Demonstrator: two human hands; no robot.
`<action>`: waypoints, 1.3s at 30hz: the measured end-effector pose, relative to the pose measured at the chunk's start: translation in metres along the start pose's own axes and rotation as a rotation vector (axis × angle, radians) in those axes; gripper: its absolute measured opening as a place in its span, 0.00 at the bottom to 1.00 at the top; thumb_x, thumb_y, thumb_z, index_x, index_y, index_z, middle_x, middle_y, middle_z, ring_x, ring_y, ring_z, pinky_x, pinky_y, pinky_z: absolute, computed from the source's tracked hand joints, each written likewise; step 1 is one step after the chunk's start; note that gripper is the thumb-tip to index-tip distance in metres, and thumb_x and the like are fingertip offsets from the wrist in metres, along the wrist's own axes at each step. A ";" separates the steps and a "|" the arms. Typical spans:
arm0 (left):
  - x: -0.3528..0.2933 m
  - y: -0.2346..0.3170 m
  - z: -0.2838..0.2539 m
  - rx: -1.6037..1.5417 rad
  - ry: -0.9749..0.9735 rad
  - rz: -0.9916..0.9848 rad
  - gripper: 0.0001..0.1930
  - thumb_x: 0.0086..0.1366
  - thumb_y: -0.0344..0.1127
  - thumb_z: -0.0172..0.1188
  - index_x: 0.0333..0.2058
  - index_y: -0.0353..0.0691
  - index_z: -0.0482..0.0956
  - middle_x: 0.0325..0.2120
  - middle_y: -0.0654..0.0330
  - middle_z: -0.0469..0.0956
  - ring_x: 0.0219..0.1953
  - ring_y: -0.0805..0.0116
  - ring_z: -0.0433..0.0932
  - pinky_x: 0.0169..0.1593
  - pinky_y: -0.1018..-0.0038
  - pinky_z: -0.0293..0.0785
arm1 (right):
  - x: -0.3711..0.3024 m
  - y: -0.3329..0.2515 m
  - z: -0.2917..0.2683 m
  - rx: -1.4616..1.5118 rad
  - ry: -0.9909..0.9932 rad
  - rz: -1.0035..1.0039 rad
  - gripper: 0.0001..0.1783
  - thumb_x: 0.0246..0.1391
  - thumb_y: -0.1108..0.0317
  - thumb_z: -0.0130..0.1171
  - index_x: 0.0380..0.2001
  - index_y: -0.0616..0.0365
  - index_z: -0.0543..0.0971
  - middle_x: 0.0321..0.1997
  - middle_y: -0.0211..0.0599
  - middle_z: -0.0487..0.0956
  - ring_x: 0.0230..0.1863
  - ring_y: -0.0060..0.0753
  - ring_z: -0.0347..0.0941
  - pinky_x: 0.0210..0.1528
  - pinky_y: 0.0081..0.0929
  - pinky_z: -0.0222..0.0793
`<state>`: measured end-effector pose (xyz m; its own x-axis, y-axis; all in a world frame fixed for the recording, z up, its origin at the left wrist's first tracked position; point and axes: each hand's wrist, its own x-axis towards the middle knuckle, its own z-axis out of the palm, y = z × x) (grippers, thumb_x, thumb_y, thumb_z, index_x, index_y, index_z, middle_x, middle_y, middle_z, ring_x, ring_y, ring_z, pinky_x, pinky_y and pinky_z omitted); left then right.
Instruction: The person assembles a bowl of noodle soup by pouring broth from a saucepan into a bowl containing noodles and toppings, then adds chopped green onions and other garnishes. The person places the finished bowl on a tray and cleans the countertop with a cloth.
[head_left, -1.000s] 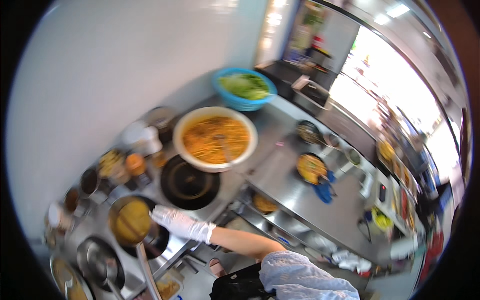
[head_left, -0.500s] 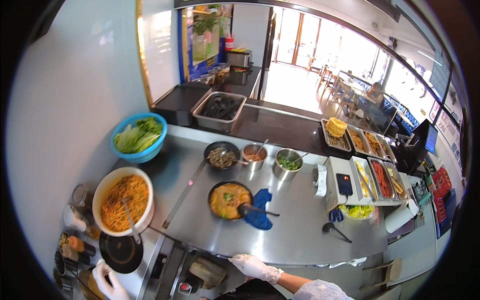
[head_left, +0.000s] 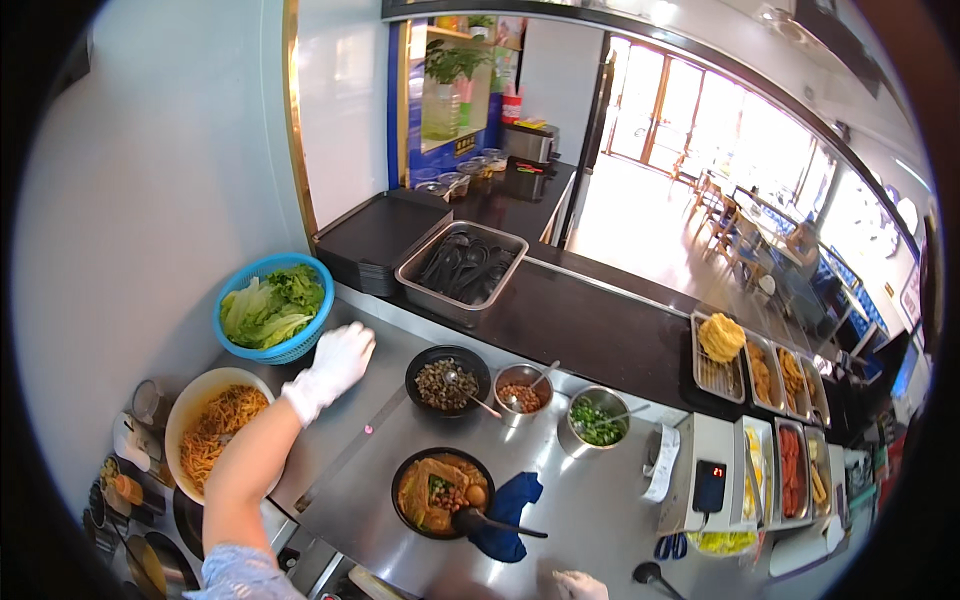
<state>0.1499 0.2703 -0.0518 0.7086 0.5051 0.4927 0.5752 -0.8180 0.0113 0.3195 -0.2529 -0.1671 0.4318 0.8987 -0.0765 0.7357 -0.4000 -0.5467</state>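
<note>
My left hand [head_left: 335,368], in a white glove, reaches over the steel counter just right of a blue basket [head_left: 222,318] of lettuce [head_left: 275,308]. Its fingers are stretched forward, slightly bent, and nothing shows in them. Only part of my right hand [head_left: 580,586], also gloved, appears at the lower edge; its fingers are blurred. Beyond it stands a black bowl [head_left: 398,512] of soup with an egg, nuts and chopped greens. A black ladle [head_left: 510,525] lies across the bowl's rim and a blue cloth [head_left: 518,490]. My left forearm partly covers a white tub [head_left: 180,425] of orange noodles.
Behind the soup stand a dark bowl [head_left: 483,370] of chopped topping and steel pots of nuts [head_left: 525,415] and green onions [head_left: 598,425]. A steel tray [head_left: 405,270] of black spoons sits on the ledge. Food trays [head_left: 790,470] and another ladle [head_left: 650,575] are at right.
My left hand has gone from the lower left, near the black hotplate, up beside the lettuce basket. My right hand sits lower and farther right in the picture. The view has shifted.
</note>
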 end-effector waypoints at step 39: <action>0.246 0.013 0.104 0.243 0.223 0.400 0.04 0.56 0.32 0.57 0.28 0.44 0.70 0.22 0.57 0.71 0.22 0.60 0.77 0.24 0.66 0.73 | -0.005 0.033 0.002 -0.116 0.081 0.518 0.11 0.53 0.72 0.56 0.40 0.53 0.80 0.38 0.46 0.79 0.40 0.53 0.75 0.42 0.41 0.72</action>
<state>0.3738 0.4127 -0.0207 0.8033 0.0731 0.5911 0.3742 -0.8341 -0.4053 0.3404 -0.2702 -0.1867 0.7891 0.5636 -0.2444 0.4665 -0.8086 -0.3586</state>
